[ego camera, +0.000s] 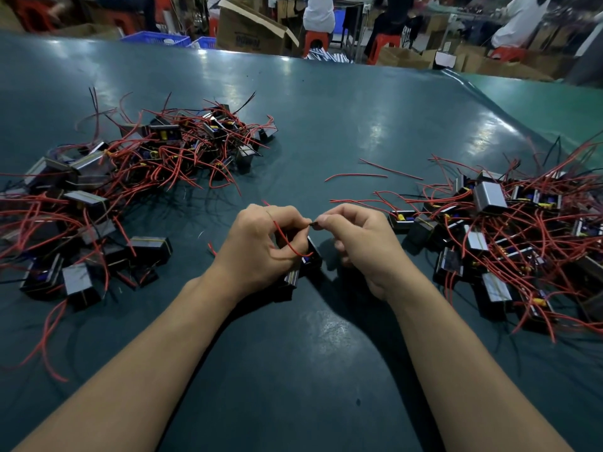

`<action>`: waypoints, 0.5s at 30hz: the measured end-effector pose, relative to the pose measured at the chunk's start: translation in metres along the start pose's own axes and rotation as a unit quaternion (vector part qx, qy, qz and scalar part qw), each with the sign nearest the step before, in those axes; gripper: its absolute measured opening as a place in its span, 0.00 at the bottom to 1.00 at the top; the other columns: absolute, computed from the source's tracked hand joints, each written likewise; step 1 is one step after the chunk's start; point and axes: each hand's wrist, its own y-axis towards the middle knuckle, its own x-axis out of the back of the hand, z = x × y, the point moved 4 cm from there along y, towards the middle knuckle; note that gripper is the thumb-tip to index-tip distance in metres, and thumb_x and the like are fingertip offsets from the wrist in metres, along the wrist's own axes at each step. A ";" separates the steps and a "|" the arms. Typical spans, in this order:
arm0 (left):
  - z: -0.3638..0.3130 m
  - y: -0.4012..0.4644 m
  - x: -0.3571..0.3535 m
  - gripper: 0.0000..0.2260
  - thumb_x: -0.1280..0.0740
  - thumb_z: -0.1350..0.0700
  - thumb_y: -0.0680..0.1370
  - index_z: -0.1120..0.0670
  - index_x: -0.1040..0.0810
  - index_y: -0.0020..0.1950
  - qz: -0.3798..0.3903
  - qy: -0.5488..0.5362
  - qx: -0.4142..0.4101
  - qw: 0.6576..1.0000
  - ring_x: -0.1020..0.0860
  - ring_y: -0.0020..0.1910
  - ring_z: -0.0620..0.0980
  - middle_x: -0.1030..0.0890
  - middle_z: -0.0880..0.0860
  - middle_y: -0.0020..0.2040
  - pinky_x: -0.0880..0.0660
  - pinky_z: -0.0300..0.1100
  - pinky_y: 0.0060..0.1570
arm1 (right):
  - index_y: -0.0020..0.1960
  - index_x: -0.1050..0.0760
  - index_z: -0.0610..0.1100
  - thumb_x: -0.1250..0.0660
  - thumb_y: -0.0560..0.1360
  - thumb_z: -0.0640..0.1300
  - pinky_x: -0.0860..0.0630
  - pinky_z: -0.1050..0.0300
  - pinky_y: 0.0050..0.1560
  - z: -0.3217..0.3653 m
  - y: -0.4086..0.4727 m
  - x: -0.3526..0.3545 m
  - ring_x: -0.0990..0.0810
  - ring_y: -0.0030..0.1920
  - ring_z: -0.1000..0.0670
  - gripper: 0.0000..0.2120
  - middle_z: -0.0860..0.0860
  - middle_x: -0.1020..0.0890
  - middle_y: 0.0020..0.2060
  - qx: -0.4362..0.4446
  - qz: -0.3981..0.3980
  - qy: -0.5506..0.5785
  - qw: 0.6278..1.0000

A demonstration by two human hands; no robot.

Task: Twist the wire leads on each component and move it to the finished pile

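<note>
A small black box-shaped component (301, 267) with a blue core sits under my hands at the table's middle. A red wire lead (287, 241) curves up from it across my left hand (261, 243), whose curled fingers hold the component and the lead. My right hand (362, 243) pinches a dark wire end (315, 225) between thumb and forefinger, meeting my left fingertips. A large pile of like components (130, 177) with red leads lies to the left. Another pile (509, 230) lies to the right.
Two loose red wires (375, 172) lie on the dark green table (326, 125) beyond my hands. Past the table's far edge stand cardboard boxes (254, 27), blue crates (156, 39), red stools and seated people.
</note>
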 end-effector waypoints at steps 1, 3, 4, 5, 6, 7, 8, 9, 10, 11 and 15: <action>-0.002 0.000 0.000 0.04 0.30 0.62 0.72 0.61 0.16 0.41 -0.006 0.019 -0.012 1.000 0.23 0.32 0.50 0.18 0.53 0.33 0.25 0.51 0.40 | 0.32 0.20 0.46 0.31 0.75 0.41 0.39 0.67 0.23 -0.001 0.000 0.001 0.35 0.25 0.57 0.12 0.56 0.30 0.24 -0.029 0.003 0.024 0.999; -0.003 0.000 0.000 0.03 0.29 0.61 0.72 0.60 0.16 0.42 -0.016 0.045 -0.027 0.999 0.23 0.35 0.48 0.18 0.52 0.34 0.25 0.53 0.42 | 0.29 0.19 0.48 0.31 0.74 0.43 0.40 0.67 0.22 -0.002 0.001 0.003 0.35 0.25 0.56 0.15 0.55 0.32 0.25 -0.082 0.016 0.046 0.995; -0.003 0.000 0.001 0.03 0.29 0.62 0.72 0.60 0.16 0.42 -0.018 0.051 -0.032 0.998 0.23 0.35 0.48 0.18 0.53 0.34 0.25 0.53 0.42 | 0.28 0.19 0.49 0.32 0.74 0.44 0.40 0.67 0.22 -0.003 0.001 0.003 0.34 0.25 0.56 0.16 0.54 0.31 0.27 -0.103 0.025 0.062 0.992; -0.003 0.000 0.001 0.03 0.29 0.62 0.72 0.60 0.16 0.42 -0.018 0.055 -0.037 0.998 0.23 0.35 0.49 0.18 0.53 0.34 0.25 0.53 0.42 | 0.26 0.20 0.50 0.33 0.74 0.43 0.40 0.67 0.21 -0.004 0.000 0.003 0.33 0.25 0.56 0.18 0.53 0.30 0.29 -0.121 0.031 0.084 0.989; -0.004 0.000 0.001 0.03 0.29 0.62 0.72 0.60 0.16 0.42 -0.017 0.059 -0.043 0.997 0.23 0.35 0.51 0.18 0.52 0.34 0.26 0.53 0.42 | 0.25 0.20 0.50 0.33 0.74 0.42 0.41 0.67 0.20 -0.005 0.000 0.003 0.33 0.25 0.56 0.19 0.52 0.29 0.31 -0.136 0.028 0.105 0.985; -0.004 0.000 0.000 0.03 0.29 0.62 0.72 0.60 0.16 0.42 -0.014 0.063 -0.050 0.997 0.23 0.34 0.52 0.19 0.52 0.33 0.26 0.53 0.42 | 0.24 0.21 0.49 0.34 0.73 0.42 0.42 0.67 0.20 -0.006 0.000 0.002 0.34 0.25 0.56 0.19 0.50 0.29 0.32 -0.150 0.017 0.122 0.981; -0.005 0.000 -0.001 0.02 0.29 0.62 0.72 0.60 0.16 0.42 -0.011 0.068 -0.058 0.996 0.23 0.33 0.52 0.19 0.52 0.33 0.26 0.53 0.41 | 0.24 0.21 0.48 0.34 0.72 0.41 0.43 0.67 0.20 -0.006 0.000 0.002 0.35 0.25 0.55 0.17 0.49 0.30 0.32 -0.150 -0.003 0.119 0.981; -0.006 0.000 -0.002 0.02 0.28 0.62 0.72 0.60 0.16 0.42 -0.006 0.075 -0.066 0.995 0.24 0.32 0.52 0.19 0.52 0.33 0.27 0.53 0.41 | 0.25 0.22 0.46 0.33 0.71 0.41 0.43 0.66 0.22 -0.005 -0.001 0.001 0.36 0.24 0.55 0.15 0.48 0.31 0.31 -0.130 -0.032 0.089 0.987; -0.006 0.000 -0.003 0.02 0.28 0.62 0.71 0.60 0.16 0.42 0.000 0.080 -0.070 0.994 0.25 0.32 0.50 0.19 0.52 0.33 0.27 0.52 0.41 | 0.27 0.23 0.44 0.32 0.70 0.41 0.42 0.64 0.23 -0.002 -0.003 0.001 0.36 0.24 0.55 0.13 0.48 0.31 0.28 -0.084 -0.070 0.025 0.994; -0.006 0.000 -0.004 0.03 0.28 0.62 0.72 0.59 0.15 0.43 0.004 0.083 -0.069 0.994 0.26 0.33 0.48 0.19 0.51 0.33 0.27 0.51 0.41 | 0.29 0.24 0.43 0.31 0.70 0.42 0.39 0.61 0.25 0.001 -0.006 0.001 0.34 0.25 0.55 0.11 0.49 0.30 0.26 -0.015 -0.113 -0.076 0.991; -0.002 0.000 0.001 0.03 0.28 0.62 0.72 0.59 0.15 0.44 -0.026 0.063 -0.028 0.997 0.22 0.34 0.48 0.17 0.52 0.35 0.25 0.46 0.41 | 0.37 0.23 0.43 0.30 0.75 0.46 0.32 0.52 0.39 0.020 -0.022 -0.013 0.26 0.36 0.48 0.10 0.48 0.24 0.36 0.230 -0.188 -0.350 0.888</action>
